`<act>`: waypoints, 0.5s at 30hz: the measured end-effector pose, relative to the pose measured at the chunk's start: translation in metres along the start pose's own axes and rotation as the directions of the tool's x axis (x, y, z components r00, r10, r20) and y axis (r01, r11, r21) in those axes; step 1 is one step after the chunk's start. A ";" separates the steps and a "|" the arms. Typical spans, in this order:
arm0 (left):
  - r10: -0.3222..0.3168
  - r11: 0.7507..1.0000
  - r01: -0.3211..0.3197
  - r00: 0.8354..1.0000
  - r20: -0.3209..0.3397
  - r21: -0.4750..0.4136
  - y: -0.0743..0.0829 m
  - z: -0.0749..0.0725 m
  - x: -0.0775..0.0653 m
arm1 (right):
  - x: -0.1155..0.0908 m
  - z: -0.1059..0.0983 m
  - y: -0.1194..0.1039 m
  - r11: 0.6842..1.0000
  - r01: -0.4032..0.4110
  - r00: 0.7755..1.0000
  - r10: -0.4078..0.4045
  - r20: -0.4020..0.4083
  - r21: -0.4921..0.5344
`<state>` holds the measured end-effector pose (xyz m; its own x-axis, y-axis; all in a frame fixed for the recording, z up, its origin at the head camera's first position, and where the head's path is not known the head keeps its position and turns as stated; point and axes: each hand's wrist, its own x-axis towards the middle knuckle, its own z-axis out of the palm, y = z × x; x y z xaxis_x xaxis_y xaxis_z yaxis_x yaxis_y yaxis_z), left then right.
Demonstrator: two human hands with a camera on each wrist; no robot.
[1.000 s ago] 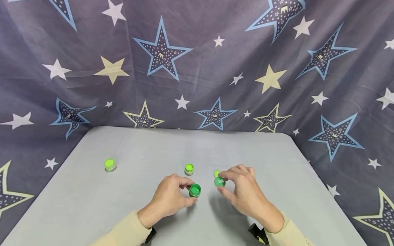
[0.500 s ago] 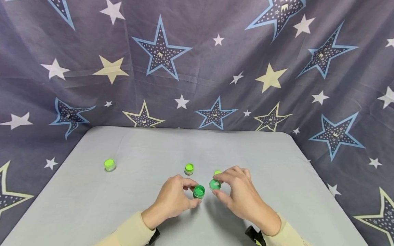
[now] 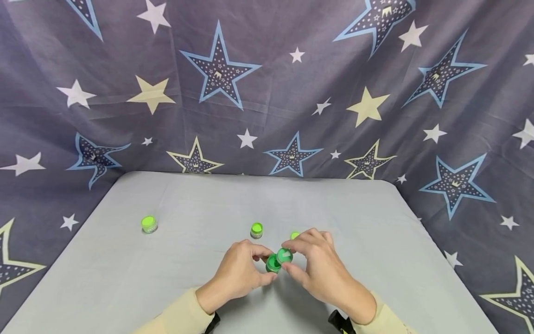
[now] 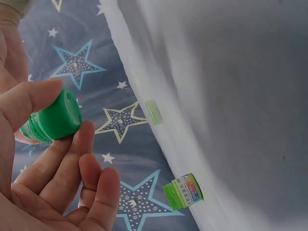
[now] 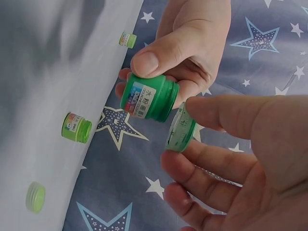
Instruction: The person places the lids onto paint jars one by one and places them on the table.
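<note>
Two bare hands work at the lower middle of the head frame, above a pale cloth-covered desk [image 3: 200, 204]. Left hand [image 3: 233, 273]: grip clamped on a green jar [image 3: 273, 265], thumb on the near side and fingers on the far side. The jar is held clear of the desk, uncapped, its mouth facing up toward the head camera; the right wrist frame shows its threaded neck and a printed label. Right hand [image 3: 323, 266]: grip pinched on a green lid [image 3: 285, 255], thumb and finger at opposite edges. The lid is tilted and in the head frame overlaps part of the jar's mouth; in the right wrist frame it sits just beside the neck, not seated. Contact between lid and jar cannot be confirmed.

Further items on the desk: an uncapped lime jar [image 3: 256, 230], upright, just above the hands in the head frame; a lime lid [image 3: 294, 235], to its right and partly hidden by the right hand's fingers; a second lime jar [image 3: 149, 224], upright, at left of the frame, well apart from the others. Cream sleeves [image 3: 179, 313] cover both forearms. A dark grey curtain [image 3: 271, 41] printed with stars fills the upper half of the frame.
</note>
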<state>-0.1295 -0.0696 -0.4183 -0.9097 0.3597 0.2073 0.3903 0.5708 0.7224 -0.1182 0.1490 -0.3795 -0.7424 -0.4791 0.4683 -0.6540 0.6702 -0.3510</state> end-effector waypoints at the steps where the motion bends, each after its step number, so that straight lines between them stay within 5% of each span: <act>1: 0.001 1.000 -0.001 1.000 0.000 -0.003 0.000 0.000 0.000 | 0.000 0.000 -0.001 1.000 0.003 1.000 -0.003 0.000 0.001; 15: 0.011 0.999 -0.011 1.000 0.013 -0.030 0.001 0.002 0.000 | 0.001 0.004 -0.005 0.999 0.015 0.999 -0.016 0.036 0.029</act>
<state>-0.1289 -0.0672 -0.4192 -0.9033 0.3759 0.2066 0.3957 0.5444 0.7396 -0.1157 0.1426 -0.3808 -0.7368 -0.5096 0.4444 -0.6687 0.6464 -0.3674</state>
